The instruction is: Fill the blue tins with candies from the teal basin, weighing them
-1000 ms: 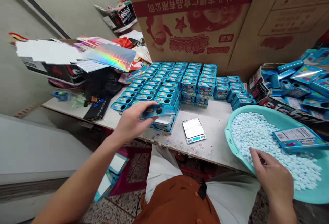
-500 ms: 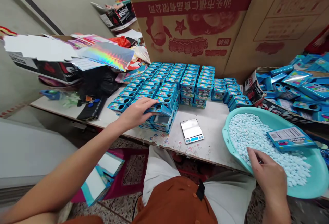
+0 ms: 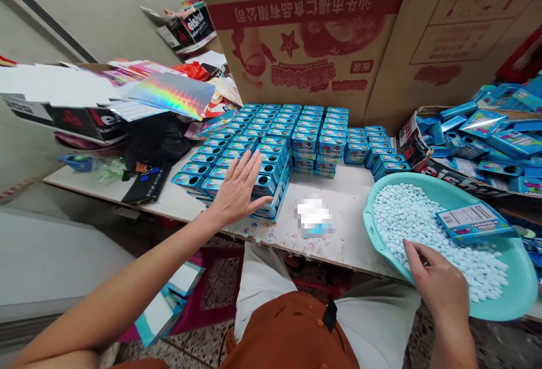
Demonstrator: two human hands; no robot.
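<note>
My left hand (image 3: 239, 185) is open, its flat palm and fingers against the front of the blue-and-teal rectangular tins (image 3: 271, 146) stacked in tight rows. My right hand (image 3: 436, 279) rests at the rim of a teal plastic basin (image 3: 514, 279), its curved fingers among pale blue mints (image 3: 423, 219). A printed blue box (image 3: 474, 223) lies on the mints. Between my hands, a small digital scale (image 3: 314, 216) sits on the white tabletop (image 3: 351, 200), blurred in this view.
Large cardboard cartons (image 3: 296, 36) stand behind the rows. An open carton of loose blue tins (image 3: 495, 143) sits at right. At left lie a holographic sheet (image 3: 173, 95), a black bag (image 3: 156, 143) and paper. Flat printed cards (image 3: 161, 312) lie below the table.
My left hand has let go of the tin it held and now lies open against the stack. The view has shifted slightly, and the scale now appears blurred.
</note>
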